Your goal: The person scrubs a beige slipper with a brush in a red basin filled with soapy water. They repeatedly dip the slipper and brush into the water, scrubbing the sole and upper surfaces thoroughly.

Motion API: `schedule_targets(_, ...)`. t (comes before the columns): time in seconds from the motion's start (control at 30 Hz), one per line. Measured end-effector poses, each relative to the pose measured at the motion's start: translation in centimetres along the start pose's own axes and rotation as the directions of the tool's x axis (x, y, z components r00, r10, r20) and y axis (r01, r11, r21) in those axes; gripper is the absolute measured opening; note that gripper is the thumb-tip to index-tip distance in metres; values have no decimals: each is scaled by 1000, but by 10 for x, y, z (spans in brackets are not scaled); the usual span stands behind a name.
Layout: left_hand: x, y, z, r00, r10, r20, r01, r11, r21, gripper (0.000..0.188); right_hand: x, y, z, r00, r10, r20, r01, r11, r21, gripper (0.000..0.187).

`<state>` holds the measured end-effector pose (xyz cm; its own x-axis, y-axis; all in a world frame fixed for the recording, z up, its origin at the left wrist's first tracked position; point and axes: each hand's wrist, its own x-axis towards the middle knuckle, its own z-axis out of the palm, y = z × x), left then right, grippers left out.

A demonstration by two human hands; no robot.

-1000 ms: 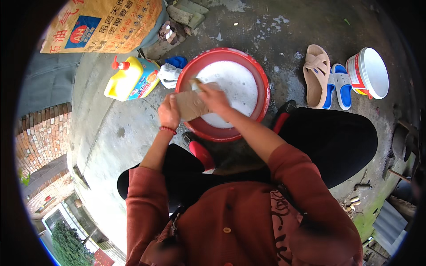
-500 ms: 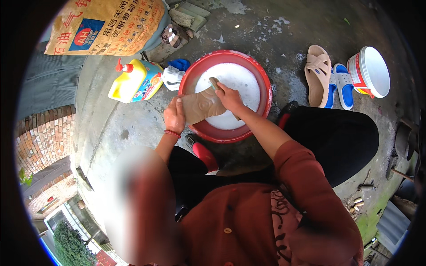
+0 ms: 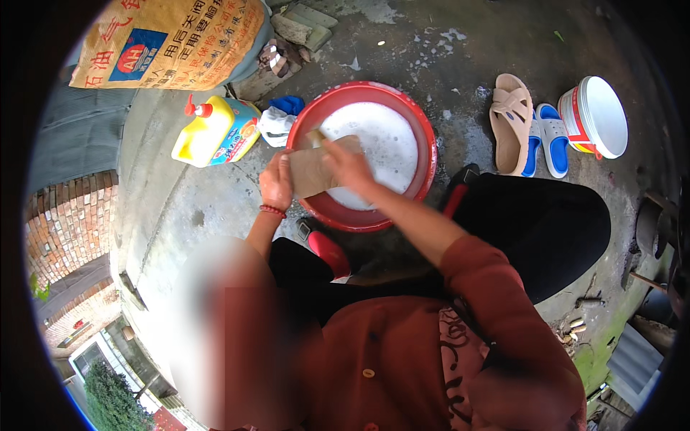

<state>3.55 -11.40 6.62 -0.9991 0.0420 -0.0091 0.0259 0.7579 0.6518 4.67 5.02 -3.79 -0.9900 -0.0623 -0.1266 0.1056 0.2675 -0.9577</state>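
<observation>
A red basin (image 3: 428, 172) of white suds (image 3: 388, 144) stands on the ground in front of me. Over its left side I hold a beige slipper (image 3: 307, 174), its flat sole facing up. My left hand (image 3: 276, 179), with a red bead bracelet at the wrist, grips the slipper's near left end. My right hand (image 3: 347, 164) is closed round a small scrubbing brush (image 3: 315, 138) and presses on the sole; motion blurs the hand, and its palm hides much of the brush.
Left of the basin are a yellow pump bottle (image 3: 208, 136), a white cloth (image 3: 275, 126) and a blue cloth (image 3: 289, 105). A beige slipper (image 3: 509, 136), blue-and-grey slippers (image 3: 553, 140) and a white bucket (image 3: 602, 118) stand right. A covered gas cylinder (image 3: 172, 43) is at the upper left.
My right hand with the brush has slid left and slightly down along the slipper. The slipper's ringed sole pattern is now less distinct. My left hand keeps its grip.
</observation>
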Motion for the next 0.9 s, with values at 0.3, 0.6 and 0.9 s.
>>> schedule_targets(0.3,-7,-48,8,958,-269,-98,257,959,-117,38,-8,47,-30,944,327,-43,-330,937,-113,40)
schedule_targets(0.6,24,-66,2,901,-422,-96,415,906,-84,40,-38,-28,0,996,77,46,-72,992,-104,41)
schedule_targets(0.9,39,-48,-6,873,-477,-96,465,876,-129,40,-54,-81,1,999,-20,51,24,997,-76,43)
